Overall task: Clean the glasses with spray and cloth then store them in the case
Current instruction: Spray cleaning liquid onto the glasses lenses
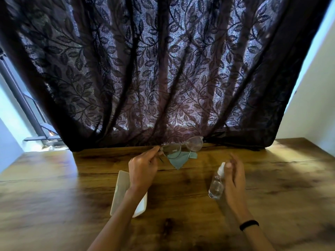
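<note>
You have nothing to read here: no text, label, brand or number shows on any object.

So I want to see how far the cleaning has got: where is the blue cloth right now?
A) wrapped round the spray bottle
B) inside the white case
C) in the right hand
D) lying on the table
D: the blue cloth lies on the table, while the left hand holds the glasses and the right hand holds the spray bottle.
</note>
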`<state>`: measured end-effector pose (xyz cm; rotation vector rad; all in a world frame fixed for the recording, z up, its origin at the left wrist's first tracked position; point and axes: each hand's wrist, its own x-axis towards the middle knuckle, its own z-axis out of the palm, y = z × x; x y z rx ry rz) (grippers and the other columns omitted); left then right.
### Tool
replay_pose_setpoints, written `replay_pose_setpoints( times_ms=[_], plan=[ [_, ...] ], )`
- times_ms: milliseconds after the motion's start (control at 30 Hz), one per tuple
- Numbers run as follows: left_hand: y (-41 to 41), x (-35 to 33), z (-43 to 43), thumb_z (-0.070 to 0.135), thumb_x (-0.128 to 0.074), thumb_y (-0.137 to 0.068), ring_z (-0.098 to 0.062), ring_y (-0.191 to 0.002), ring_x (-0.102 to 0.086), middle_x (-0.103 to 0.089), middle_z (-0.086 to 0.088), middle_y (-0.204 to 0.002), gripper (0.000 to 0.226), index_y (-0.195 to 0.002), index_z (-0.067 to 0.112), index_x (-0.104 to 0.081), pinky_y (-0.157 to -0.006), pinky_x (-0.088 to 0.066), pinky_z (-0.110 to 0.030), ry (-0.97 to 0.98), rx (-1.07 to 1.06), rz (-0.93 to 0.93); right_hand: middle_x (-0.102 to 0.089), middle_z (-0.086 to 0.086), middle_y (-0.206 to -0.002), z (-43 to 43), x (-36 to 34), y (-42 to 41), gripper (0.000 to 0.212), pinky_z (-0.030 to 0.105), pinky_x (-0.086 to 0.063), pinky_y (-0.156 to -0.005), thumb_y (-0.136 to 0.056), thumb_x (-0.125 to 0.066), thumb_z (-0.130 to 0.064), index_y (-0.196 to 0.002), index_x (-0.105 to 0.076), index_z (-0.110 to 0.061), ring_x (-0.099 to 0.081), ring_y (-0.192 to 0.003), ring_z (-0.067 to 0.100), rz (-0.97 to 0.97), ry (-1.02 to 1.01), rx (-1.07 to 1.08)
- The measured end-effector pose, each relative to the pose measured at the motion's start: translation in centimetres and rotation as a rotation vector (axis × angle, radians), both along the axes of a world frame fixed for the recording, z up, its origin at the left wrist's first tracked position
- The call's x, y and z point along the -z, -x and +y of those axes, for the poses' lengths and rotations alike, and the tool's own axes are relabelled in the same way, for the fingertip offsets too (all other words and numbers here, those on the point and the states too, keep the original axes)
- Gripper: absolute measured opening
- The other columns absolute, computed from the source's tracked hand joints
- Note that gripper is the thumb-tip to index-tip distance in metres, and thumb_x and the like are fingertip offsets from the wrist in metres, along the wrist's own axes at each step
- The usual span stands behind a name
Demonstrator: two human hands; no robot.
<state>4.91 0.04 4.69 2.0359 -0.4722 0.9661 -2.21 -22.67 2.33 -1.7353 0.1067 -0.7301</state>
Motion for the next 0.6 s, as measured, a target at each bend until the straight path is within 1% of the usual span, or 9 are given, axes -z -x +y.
replay_pose_setpoints(
  times_ms=[67,133,167,233,333,367,467,533,600],
  plan=[
    [0.0,0.0,0.1,-0.008,-0.068,-0.074,-0.014,-0.076,-0.070,-0.074,-0.007,-0.086,0.024,-0.097,0.002,-0.069,-0.062,-0.059,-0.030,0.029,0.022,-0.002,-0.061,0.007,-0.099,-0.7,-1.6,-0.8,0.022,0.017,-0.043,-0.070,-0.092,-0.044,-0.030,-0.106,-0.056,-0.019,-0.058,-0.089,0.021,-0.021,0.102,0.093],
    [0.0,-0.1,0.2,-0.009,-0.067,-0.075,-0.009,-0.081,-0.069,-0.073,-0.004,-0.088,0.025,-0.097,0.001,-0.069,-0.069,-0.056,-0.024,0.071,0.042,-0.003,-0.066,0.010,-0.092,-1.8,-3.2,-2.0,0.015,0.009,-0.042,-0.065,-0.091,-0.052,-0.021,-0.098,-0.064,-0.014,-0.059,-0.078,0.017,0.053,0.215,0.092],
    [0.0,-0.1,0.2,-0.011,-0.067,-0.074,-0.007,-0.081,-0.067,-0.073,-0.002,-0.088,0.026,-0.097,0.001,-0.068,-0.071,-0.055,-0.020,0.089,0.043,-0.002,-0.068,0.010,-0.093,-2.3,-3.9,-2.7,0.016,0.009,-0.042,-0.065,-0.090,-0.055,-0.018,-0.098,-0.066,-0.010,-0.059,-0.079,0.015,0.108,0.267,0.055],
    [0.2,0.0,0.1,-0.013,-0.066,-0.074,-0.003,-0.082,-0.066,-0.070,0.003,-0.089,0.028,-0.098,0.000,-0.068,-0.072,-0.052,-0.016,0.114,0.045,0.019,-0.069,0.010,-0.099,-3.2,-5.4,-4.1,0.018,0.017,-0.045,-0.073,-0.088,-0.058,-0.015,-0.102,-0.067,-0.006,-0.060,-0.088,0.017,0.223,0.336,-0.046],
    [0.4,0.0,0.1,-0.015,-0.065,-0.073,-0.002,-0.086,-0.064,-0.066,0.006,-0.089,0.028,-0.098,-0.002,-0.067,-0.073,-0.053,-0.015,0.123,0.064,0.026,-0.067,0.014,-0.105,-3.4,-6.9,-5.5,0.024,0.014,-0.045,-0.074,-0.086,-0.060,-0.009,-0.110,-0.063,-0.003,-0.058,-0.093,0.015,0.349,0.347,-0.226],
    [0.4,0.0,0.1,-0.015,-0.065,-0.073,-0.003,-0.086,-0.065,-0.067,0.005,-0.089,0.028,-0.098,-0.003,-0.067,-0.073,-0.054,-0.016,0.124,0.073,0.021,-0.066,0.015,-0.106,-3.2,-7.2,-5.8,0.028,0.018,-0.045,-0.078,-0.085,-0.061,-0.008,-0.113,-0.061,-0.004,-0.058,-0.095,0.016,0.386,0.356,-0.271],
    [0.4,-0.3,-0.1,-0.016,-0.064,-0.074,-0.003,-0.084,-0.066,-0.069,0.001,-0.089,0.027,-0.097,-0.003,-0.067,-0.075,-0.054,-0.015,0.155,0.088,0.021,-0.065,0.016,-0.111,-2.3,-7.3,-6.5,0.035,0.034,-0.044,-0.096,-0.085,-0.061,-0.008,-0.120,-0.057,-0.005,-0.057,-0.108,0.022,0.491,0.372,-0.358],
    [0.3,-0.3,-0.1,-0.016,-0.063,-0.075,0.006,-0.080,-0.064,-0.069,0.001,-0.090,0.027,-0.099,-0.004,-0.066,-0.073,-0.052,-0.010,0.214,0.084,0.047,-0.065,0.014,-0.112,-1.9,-7.1,-6.7,0.030,0.037,-0.043,-0.099,-0.087,-0.059,-0.009,-0.116,-0.058,-0.003,-0.056,-0.109,0.023,0.503,0.408,-0.374],
    [0.3,-0.3,0.0,-0.015,-0.063,-0.075,0.016,-0.073,-0.060,-0.066,0.005,-0.088,0.026,-0.100,-0.005,-0.065,-0.068,-0.048,-0.003,0.257,0.052,0.080,-0.067,0.012,-0.107,-1.5,-6.9,-6.9,0.018,0.033,-0.044,-0.092,-0.087,-0.058,-0.008,-0.103,-0.065,-0.004,-0.058,-0.104,0.020,0.452,0.417,-0.362]
  ],
)
